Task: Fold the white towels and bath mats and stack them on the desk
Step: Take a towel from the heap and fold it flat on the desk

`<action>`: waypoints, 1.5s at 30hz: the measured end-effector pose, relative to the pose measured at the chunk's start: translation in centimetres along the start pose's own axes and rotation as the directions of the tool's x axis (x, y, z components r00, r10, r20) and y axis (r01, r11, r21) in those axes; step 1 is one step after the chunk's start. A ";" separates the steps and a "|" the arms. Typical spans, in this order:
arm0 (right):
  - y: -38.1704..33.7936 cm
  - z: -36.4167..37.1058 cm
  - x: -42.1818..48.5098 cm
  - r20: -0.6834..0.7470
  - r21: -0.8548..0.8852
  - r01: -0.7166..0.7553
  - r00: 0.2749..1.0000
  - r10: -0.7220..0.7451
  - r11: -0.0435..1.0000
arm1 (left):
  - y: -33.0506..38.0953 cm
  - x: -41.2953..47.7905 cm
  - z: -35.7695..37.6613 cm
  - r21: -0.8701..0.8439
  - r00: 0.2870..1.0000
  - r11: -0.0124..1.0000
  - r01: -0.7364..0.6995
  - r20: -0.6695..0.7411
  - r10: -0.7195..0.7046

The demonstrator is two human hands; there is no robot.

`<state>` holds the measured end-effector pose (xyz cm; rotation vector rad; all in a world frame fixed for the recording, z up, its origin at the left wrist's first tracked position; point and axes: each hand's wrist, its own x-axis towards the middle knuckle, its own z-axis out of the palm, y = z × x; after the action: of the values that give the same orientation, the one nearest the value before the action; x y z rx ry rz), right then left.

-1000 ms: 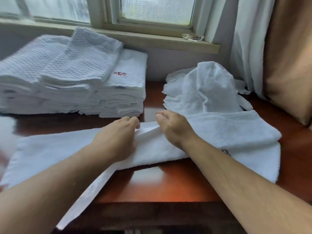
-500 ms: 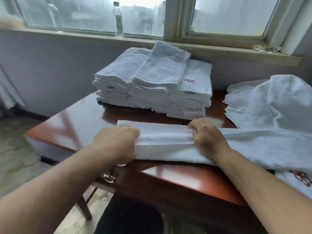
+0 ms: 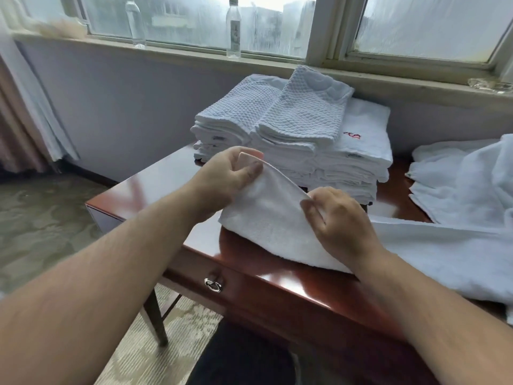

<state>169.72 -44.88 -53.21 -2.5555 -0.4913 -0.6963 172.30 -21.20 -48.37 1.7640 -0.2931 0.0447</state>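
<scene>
- Fold in progress: left grip point(image 3: 227, 173) and right grip point(image 3: 341, 220) each pinch the end edge of the towel point(image 3: 272, 226), raised off the bench point(image 3: 155, 187) at frame centre.
- Next, likely: carry that end rightward over the flat length, corners matched.

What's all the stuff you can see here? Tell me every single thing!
towel being folded: one, white, front of the desk, one end raised
folded stack: one pile, white, back of the desk below the window
loose towels: one heap, white, right end of the desk
desk: one, red-brown wood, under all the towels
drawer handle: one, silver, desk front
bottles: two, clear, standing on the windowsill
glass thing: one, clear, far right of the sill
curtain: one, pale, far left
left hand: pinches the towel's raised corner
right hand: grips the towel's raised edge
</scene>
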 end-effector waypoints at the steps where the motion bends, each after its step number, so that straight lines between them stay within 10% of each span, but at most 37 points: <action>1: -0.1 0.1 0.4 -0.039 0.030 -0.031 0.999 0.032 0.999 | -0.2 -0.2 -0.3 0.052 0.998 0.997 -0.051 0.023 0.050; 7: 0.6 0.6 1.4 -0.032 0.037 -0.165 0.986 0.166 0.986 | -2.7 -1.3 -2.4 0.544 0.987 0.832 -0.110 0.161 0.025; 14: 0.9 1.9 2.6 0.132 -0.148 -0.176 0.972 0.196 0.973 | -5.1 -1.5 -2.5 0.397 0.971 0.888 0.232 -0.048 -0.232; 20: 0.8 2.1 2.9 0.161 -0.404 -0.072 0.976 0.148 0.912 | -5.2 -2.0 -2.7 0.756 0.981 0.633 0.167 -0.060 -0.186; 25: 0.0 2.4 2.0 0.056 -0.307 0.095 0.995 -0.082 0.947 | -5.5 -1.8 -2.4 0.745 0.969 0.642 0.181 -0.024 -0.246; 28: -0.5 3.0 1.6 0.194 -0.145 -0.012 0.980 0.040 0.989 | -4.9 -0.8 -1.7 0.686 0.939 0.650 0.327 -0.160 -0.304; 36: 0.2 3.4 1.0 0.213 0.010 -0.155 0.965 0.150 0.988 | -1.6 -0.2 1.2 0.944 0.904 0.269 0.191 -0.062 -0.422; 45: 0.0 2.8 0.6 0.247 0.028 -0.135 0.961 0.124 0.990 | -2.5 -0.8 1.2 0.923 0.927 0.358 0.141 0.004 -0.376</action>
<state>171.32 -43.32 -55.06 -2.6160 -0.4073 -0.3213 171.92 -21.72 -51.17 2.9606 -0.1188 -0.2883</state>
